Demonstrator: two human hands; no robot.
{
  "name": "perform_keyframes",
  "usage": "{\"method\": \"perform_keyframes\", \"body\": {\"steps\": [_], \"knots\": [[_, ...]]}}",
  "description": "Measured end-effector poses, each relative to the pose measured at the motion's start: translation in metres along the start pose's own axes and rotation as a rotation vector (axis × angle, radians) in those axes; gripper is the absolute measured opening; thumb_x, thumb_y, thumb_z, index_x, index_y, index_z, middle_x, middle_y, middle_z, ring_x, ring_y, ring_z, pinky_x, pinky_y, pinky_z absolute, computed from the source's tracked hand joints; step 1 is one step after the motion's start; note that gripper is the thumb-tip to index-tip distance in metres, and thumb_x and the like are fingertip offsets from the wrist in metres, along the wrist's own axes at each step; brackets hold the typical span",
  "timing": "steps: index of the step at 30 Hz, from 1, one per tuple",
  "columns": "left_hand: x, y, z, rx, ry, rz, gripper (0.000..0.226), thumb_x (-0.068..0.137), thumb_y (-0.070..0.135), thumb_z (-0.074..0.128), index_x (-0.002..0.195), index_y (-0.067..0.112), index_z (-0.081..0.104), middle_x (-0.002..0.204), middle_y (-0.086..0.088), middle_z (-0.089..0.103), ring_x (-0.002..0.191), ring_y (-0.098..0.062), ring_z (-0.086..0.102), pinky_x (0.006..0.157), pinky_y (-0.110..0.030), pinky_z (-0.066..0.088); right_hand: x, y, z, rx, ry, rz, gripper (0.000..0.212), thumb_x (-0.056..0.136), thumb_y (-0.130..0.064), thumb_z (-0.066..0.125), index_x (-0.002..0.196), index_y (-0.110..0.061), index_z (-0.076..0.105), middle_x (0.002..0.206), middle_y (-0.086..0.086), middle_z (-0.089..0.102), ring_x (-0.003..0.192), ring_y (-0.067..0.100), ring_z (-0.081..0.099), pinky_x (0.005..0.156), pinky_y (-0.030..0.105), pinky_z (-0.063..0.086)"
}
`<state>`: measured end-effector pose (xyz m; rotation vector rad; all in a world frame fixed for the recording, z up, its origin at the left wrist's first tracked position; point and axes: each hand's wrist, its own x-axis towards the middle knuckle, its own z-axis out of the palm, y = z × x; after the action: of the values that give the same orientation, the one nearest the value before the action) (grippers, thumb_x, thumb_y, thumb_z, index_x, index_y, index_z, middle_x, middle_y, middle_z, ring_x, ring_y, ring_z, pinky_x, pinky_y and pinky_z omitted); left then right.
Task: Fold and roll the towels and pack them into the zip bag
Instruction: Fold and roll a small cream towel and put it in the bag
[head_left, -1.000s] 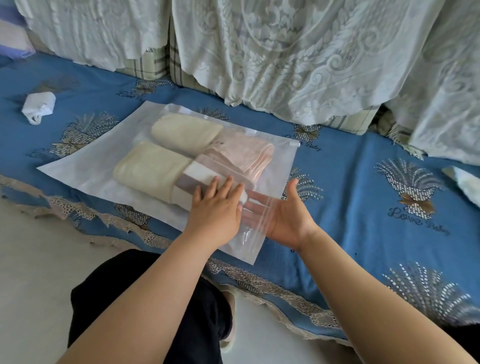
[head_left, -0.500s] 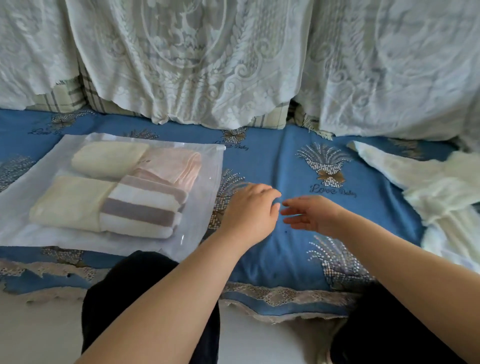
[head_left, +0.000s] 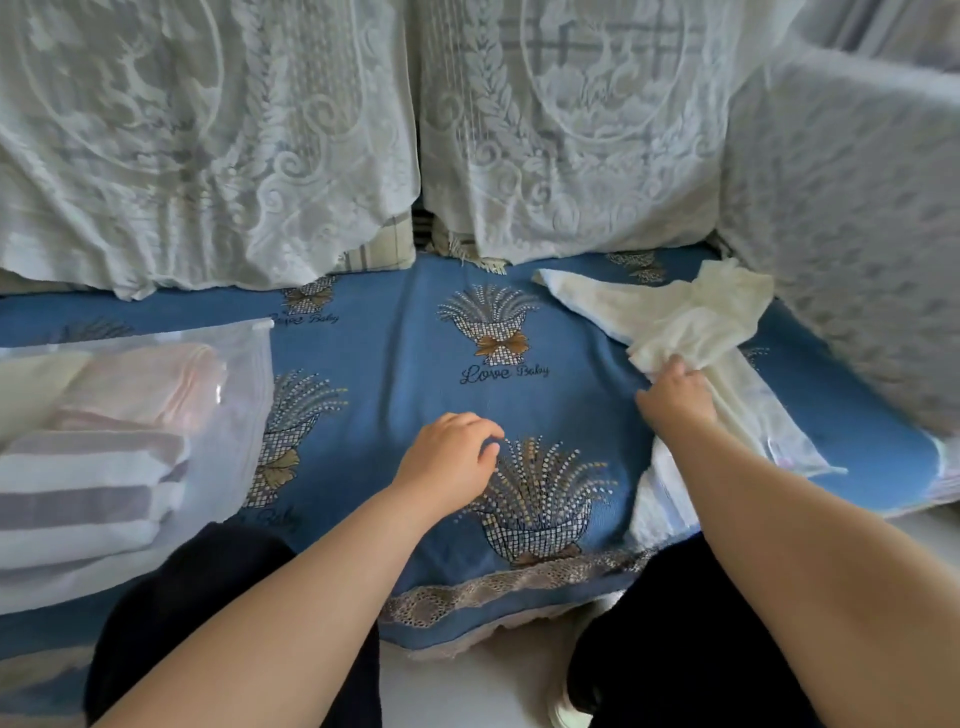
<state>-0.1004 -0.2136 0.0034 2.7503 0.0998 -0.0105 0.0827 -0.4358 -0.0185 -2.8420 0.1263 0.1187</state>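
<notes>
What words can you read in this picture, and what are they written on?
"Love Baby": stitched on the blue sofa cover, under the sheaf design in the middle.
"...Baby": on the same cover near the lace drape, first word blurred.
"...Baby": by the left knee, partly hidden and blurred.
No words show on the zip bag, the striped towel or the loose cream towel.

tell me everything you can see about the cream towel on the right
The cream towel is thin, soft-looking cloth, crumpled and unfolded, lying spread on the blue sofa cover near the lace-draped armrest. One corner points left; the rest bunches up. The right hand grips its near edge, and a paler layer trails beneath the forearm.
</notes>
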Motion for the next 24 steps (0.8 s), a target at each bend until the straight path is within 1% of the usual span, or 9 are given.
{"method": "perform_keyframes", "body": {"steps": [3,8,12,15,16,18,19,21,24], "knots": [[0.005,-0.004,0.002,0.043,-0.002,-0.006,0.032,0.099,0.029,0.04,0.126,0.026,0.056,0.131,0.009,0.056,0.125,-0.014,0.044,0.103,-0.033,0.035,0.013,0.011,-0.005,0.035,-0.001,0.005,0.034,0.092,-0.007,0.044,0.124,0.004,0.05,0.126,0.026,0.054,0.118,0.038,0.052,0.091,0.039,0.044],[0.012,-0.006,-0.001,-0.023,0.057,-0.029,0.031,0.099,0.029,0.041,0.126,0.026,0.057,0.13,0.008,0.056,0.122,-0.014,0.046,0.099,-0.032,0.038,0.009,-0.012,-0.007,0.104,-0.021,0.026,0.029,0.091,-0.012,0.046,0.113,-0.003,0.063,0.116,0.021,0.062,0.108,0.037,0.058,0.086,0.037,0.048],[0.019,-0.008,-0.002,-0.089,0.101,-0.039,0.039,0.097,0.026,0.046,0.137,0.026,0.045,0.135,0.005,0.053,0.125,-0.017,0.047,0.099,-0.035,0.04,-0.026,-0.073,-0.015,0.268,-0.022,-0.295,0.027,0.094,-0.021,0.051,0.113,-0.007,0.063,0.122,0.018,0.055,0.108,0.035,0.055,0.092,0.04,0.047],[0.026,-0.01,-0.003,-0.299,0.077,-0.092,0.072,0.087,0.033,0.062,0.146,0.034,0.021,0.143,0.001,0.042,0.13,-0.018,0.043,0.101,-0.04,0.042,-0.083,-0.103,-0.024,0.503,-0.265,-0.586,0.016,0.096,-0.016,0.05,0.102,-0.007,0.062,0.103,0.011,0.063,0.078,0.01,0.059,0.072,0.014,0.048],[0.028,-0.01,-0.005,-0.393,0.091,-0.107,0.079,0.081,0.037,0.065,0.146,0.036,0.02,0.141,0.001,0.043,0.13,-0.017,0.044,0.1,-0.04,0.044,-0.102,-0.107,-0.027,0.57,-0.359,-0.655,0.011,0.097,-0.014,0.049,0.095,-0.011,0.059,0.091,0.005,0.064,0.07,0.006,0.055,0.067,0.013,0.045],[0.032,-0.013,-0.009,-0.512,0.144,-0.093,0.064,0.077,0.038,0.065,0.135,0.028,0.04,0.128,-0.001,0.053,0.123,-0.019,0.051,0.092,-0.037,0.047,-0.125,-0.108,-0.027,0.644,-0.398,-0.748,0.009,0.096,-0.011,0.048,0.089,-0.014,0.052,0.076,-0.005,0.056,0.066,0.007,0.048,0.066,0.02,0.041],[0.031,-0.014,-0.013,-0.503,0.174,-0.089,0.042,0.079,0.033,0.063,0.119,0.022,0.054,0.118,0.0,0.056,0.118,-0.02,0.054,0.085,-0.035,0.047,-0.129,-0.109,-0.025,0.681,-0.365,-0.762,0.01,0.096,-0.009,0.048,0.088,-0.015,0.049,0.074,-0.008,0.052,0.065,0.006,0.045,0.065,0.019,0.039],[0.025,-0.018,-0.025,-0.428,0.197,-0.113,0.009,0.084,0.027,0.058,0.087,0.02,0.062,0.097,0.006,0.061,0.098,-0.018,0.06,0.068,-0.027,0.043,-0.127,-0.114,-0.023,0.846,-0.286,-0.7,0.017,0.095,-0.005,0.048,0.086,-0.019,0.047,0.075,-0.01,0.049,0.067,0.004,0.044,0.067,0.017,0.038],[0.014,-0.024,-0.044,-0.431,0.199,-0.157,0.006,0.085,0.027,0.061,0.086,0.022,0.065,0.077,0.006,0.065,0.075,-0.018,0.06,0.059,-0.028,0.04,-0.117,-0.115,-0.02,1.045,-0.306,-0.619,0.006,0.095,-0.024,0.051,0.09,-0.027,0.049,0.082,-0.003,0.053,0.078,0.012,0.049,0.077,0.035,0.045]]}}
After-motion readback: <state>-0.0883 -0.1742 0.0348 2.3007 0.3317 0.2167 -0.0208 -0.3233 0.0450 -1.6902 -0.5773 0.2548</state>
